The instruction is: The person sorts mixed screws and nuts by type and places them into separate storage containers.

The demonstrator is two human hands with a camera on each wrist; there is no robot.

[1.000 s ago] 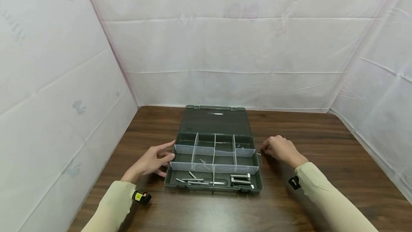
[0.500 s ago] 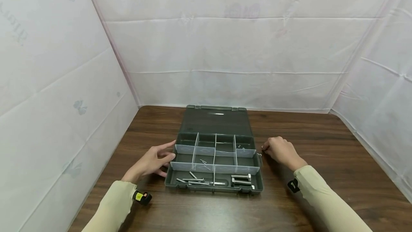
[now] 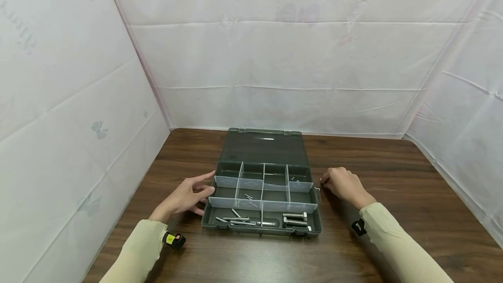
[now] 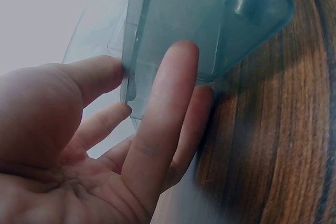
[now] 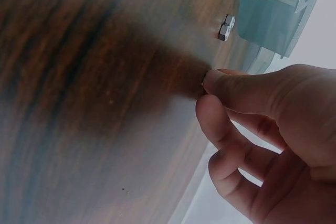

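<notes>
Organizer box (image 3: 261, 200) open — bolts (image 3: 294, 218) in front row | L hand (image 3: 184, 196) flat on side | R hand (image 3: 343, 184) pinching sth small

**Grey-green box on dark wood**

The organiser box (image 3: 261, 195) was a dark grey-green, its dividers (image 3: 262, 184) pale and translucent. The bolts (image 3: 294, 218) inside were silver. The table (image 3: 393, 178) showed dark brown wood with streaked grain. Both sleeves (image 3: 393, 239) were pale yellow-green. The backdrop sheets (image 3: 275, 56) were white, faintly printed with grey and pink motifs.
</notes>
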